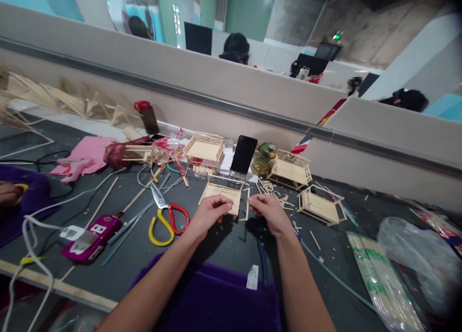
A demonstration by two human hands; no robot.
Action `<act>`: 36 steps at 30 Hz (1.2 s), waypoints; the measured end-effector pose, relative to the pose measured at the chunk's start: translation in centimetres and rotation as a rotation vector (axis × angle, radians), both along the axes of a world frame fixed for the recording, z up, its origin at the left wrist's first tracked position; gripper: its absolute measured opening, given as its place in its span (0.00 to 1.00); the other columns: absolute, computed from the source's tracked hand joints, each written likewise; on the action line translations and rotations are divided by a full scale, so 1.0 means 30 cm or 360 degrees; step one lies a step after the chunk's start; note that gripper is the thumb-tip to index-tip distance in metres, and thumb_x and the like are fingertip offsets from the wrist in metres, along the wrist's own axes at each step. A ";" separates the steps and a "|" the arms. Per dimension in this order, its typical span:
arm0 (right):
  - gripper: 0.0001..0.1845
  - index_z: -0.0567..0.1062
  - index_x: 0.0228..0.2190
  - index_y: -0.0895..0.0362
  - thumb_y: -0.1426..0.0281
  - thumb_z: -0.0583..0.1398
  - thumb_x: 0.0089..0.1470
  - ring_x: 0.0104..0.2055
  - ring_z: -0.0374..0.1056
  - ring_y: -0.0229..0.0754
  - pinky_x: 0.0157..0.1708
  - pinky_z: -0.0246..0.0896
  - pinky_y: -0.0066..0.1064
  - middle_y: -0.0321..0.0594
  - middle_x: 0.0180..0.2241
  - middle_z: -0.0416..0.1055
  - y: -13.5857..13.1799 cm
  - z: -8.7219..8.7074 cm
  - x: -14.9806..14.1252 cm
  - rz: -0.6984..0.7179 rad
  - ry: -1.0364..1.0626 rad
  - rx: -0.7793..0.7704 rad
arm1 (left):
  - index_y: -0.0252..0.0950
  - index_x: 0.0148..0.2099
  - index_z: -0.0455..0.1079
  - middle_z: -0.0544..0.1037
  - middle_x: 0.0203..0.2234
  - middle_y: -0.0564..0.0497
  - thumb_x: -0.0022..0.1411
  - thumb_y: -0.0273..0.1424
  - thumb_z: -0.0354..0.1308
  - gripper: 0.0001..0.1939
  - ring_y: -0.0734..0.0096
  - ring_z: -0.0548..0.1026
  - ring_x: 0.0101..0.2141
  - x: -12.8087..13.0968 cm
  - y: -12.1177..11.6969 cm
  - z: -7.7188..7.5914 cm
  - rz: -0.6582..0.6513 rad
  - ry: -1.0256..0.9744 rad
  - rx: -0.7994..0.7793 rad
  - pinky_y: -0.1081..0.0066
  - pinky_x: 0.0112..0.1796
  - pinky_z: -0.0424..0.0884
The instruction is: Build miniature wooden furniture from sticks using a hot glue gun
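In the middle of the desk, my right hand (267, 210) pinches a small wooden stick frame (247, 206), held upright by its side. My left hand (215, 210) is closed in front of a small stick-built bed-like model (223, 193). Its thumb and forefinger press together, and whatever may be between them is too small to make out. That model has a flat slatted top and a raised rail along its back. Behind my right hand lie many short cut sticks (276, 193). A purple cloth (216, 298) lies below my forearms.
Scissors (162, 211) with red and yellow handles lie left. Further left are a purple power strip (94, 238) and a pink glue gun (77, 168). A phone (243, 155) stands behind. Other stick models (205, 148) line the back. Bundled sticks (384, 279) lie right. Another person's hand (10, 194) shows far left.
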State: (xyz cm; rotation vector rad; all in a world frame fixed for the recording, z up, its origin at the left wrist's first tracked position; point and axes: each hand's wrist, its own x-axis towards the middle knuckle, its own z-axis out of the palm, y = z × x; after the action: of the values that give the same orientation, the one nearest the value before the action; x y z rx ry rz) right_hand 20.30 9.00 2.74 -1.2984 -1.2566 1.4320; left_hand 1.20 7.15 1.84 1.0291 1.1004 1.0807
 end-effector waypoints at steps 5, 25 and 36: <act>0.19 0.75 0.22 0.60 0.56 0.68 0.39 0.17 0.52 0.30 0.17 0.41 0.24 0.33 0.17 0.65 0.071 -0.031 0.008 0.0000 -0.0106 -0.0101 | 0.33 0.34 0.74 0.75 0.24 0.52 0.46 0.30 0.63 0.10 0.74 0.69 0.23 0.003 0.058 -0.065 0.0072 0.0089 0.0020 0.77 0.21 0.63; 0.19 0.72 0.22 0.59 0.56 0.67 0.40 0.18 0.51 0.29 0.19 0.39 0.24 0.30 0.17 0.62 0.102 -0.074 -0.033 -0.0089 -0.0195 -0.0294 | 0.38 0.41 0.72 0.78 0.34 0.50 0.56 0.24 0.55 0.11 0.65 0.73 0.35 -0.019 0.073 -0.108 -0.0151 0.0862 0.0587 0.68 0.38 0.65; 0.18 0.73 0.23 0.60 0.57 0.68 0.40 0.18 0.51 0.29 0.19 0.40 0.24 0.30 0.18 0.62 0.104 -0.076 -0.035 -0.0128 -0.0192 -0.0308 | 0.38 0.33 0.70 0.73 0.32 0.49 0.56 0.26 0.59 0.02 0.61 0.66 0.39 -0.019 0.058 -0.089 -0.0361 0.1344 0.0794 0.66 0.37 0.61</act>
State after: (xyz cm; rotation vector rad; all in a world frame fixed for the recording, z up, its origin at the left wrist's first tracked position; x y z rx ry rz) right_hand 19.24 12.14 0.47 -1.5679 -1.1507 1.4642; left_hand 0.64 8.88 -0.84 2.0733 1.3392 0.7437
